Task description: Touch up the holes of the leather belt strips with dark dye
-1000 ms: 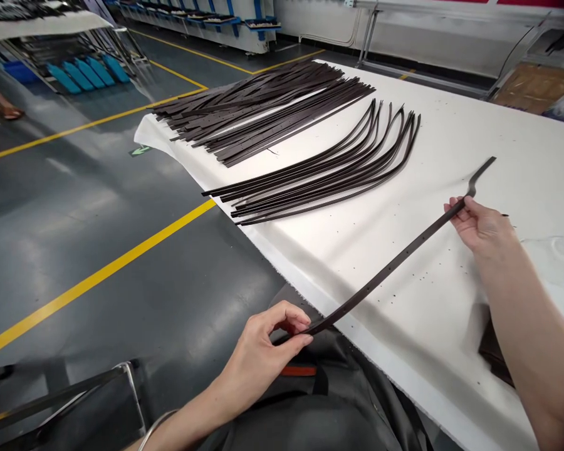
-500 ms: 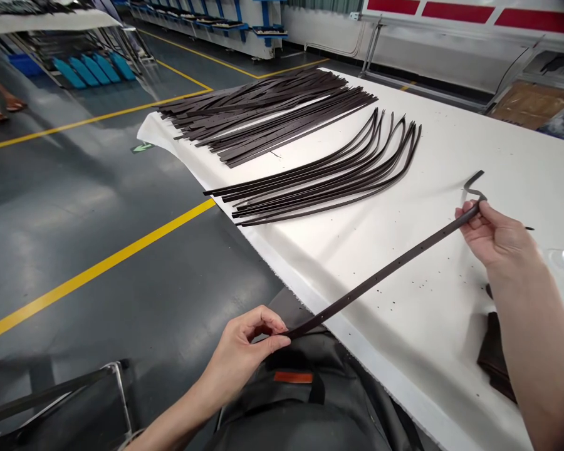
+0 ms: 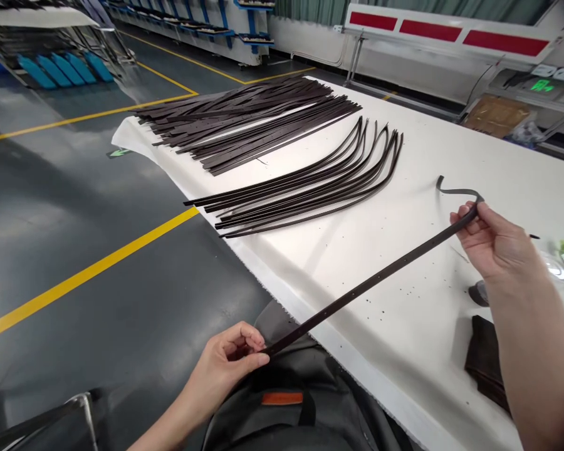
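A long dark brown strap (image 3: 373, 283) with small holes along it stretches between my two hands. My left hand (image 3: 232, 355), low over the table's front edge, pinches its near end between thumb and fingers. Higher up on the right, my right hand (image 3: 496, 238) grips the strap towards its far end, and a short tail curls loose beyond the fingers. On the table past the strap lies a bundle of curved dark straps (image 3: 301, 188). Behind it, a pile of straighter straps (image 3: 244, 116) spreads out.
The white-covered table (image 3: 357, 369) has small dark bits scattered on it. By my right forearm lie a folded dark brown piece (image 3: 486, 363) and a clear plastic item (image 3: 554, 266). A black bag (image 3: 282, 423) sits below the table edge. A metal-framed chair (image 3: 87, 413) stands lower left.
The view has shifted, with most things now further left. My left hand has moved slightly down and left with the strap, and the strap's loose tail now curls further left.
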{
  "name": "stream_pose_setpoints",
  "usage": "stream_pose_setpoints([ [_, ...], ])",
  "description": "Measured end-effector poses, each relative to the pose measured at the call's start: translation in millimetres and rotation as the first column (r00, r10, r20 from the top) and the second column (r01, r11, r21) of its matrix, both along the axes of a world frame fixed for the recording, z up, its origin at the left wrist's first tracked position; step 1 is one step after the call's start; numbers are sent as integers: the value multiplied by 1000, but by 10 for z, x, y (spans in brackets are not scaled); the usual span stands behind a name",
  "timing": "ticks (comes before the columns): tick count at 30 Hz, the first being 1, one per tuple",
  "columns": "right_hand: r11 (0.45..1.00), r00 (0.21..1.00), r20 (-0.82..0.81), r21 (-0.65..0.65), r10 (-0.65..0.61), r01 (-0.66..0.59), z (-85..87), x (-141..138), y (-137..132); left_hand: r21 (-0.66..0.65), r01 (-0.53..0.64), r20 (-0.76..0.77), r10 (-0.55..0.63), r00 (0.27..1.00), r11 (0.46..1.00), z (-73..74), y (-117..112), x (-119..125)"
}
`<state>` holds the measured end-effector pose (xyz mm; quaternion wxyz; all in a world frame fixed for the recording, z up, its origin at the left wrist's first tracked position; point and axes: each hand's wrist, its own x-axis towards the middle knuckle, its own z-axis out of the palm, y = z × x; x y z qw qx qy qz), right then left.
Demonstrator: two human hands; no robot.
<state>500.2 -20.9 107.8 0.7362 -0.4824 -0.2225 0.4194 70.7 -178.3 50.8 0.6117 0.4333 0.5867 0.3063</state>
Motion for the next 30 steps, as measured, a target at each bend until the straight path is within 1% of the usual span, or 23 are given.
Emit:
stream_pose_setpoints([
  [6, 1000, 999, 35, -14, -1, 2, 73, -40, -17, -100, 59, 135, -45, 990, 993, -126, 34, -28],
  [10, 1000, 997, 79, 16, 20, -21, 116, -37, -24, -147, 48, 205, -17, 979, 988, -221, 29, -25],
  [13, 998, 991, 126, 41, 44, -50, 139, -21, -30, -223, 95, 276, -31, 961, 970, -241, 40, -20],
  [16, 998, 988, 150, 44, 43, -51, 152, 1, -29, -274, 148, 348, -46, 936, 950, -218, 62, -8],
  [20, 997, 989, 143, 59, 37, -46, 143, 22, -10, -305, 179, 417, -38, 908, 935, -223, 72, -5],
  [25, 998, 991, 127, 42, 47, -53, 122, 0, 5, -311, 225, 493, -46, 869, 923, -321, 77, -49],
  [30, 996, 986, 149, 41, 73, -79, 99, -13, -7, -321, 219, 492, -36, 870, 921, -364, 86, -75],
])
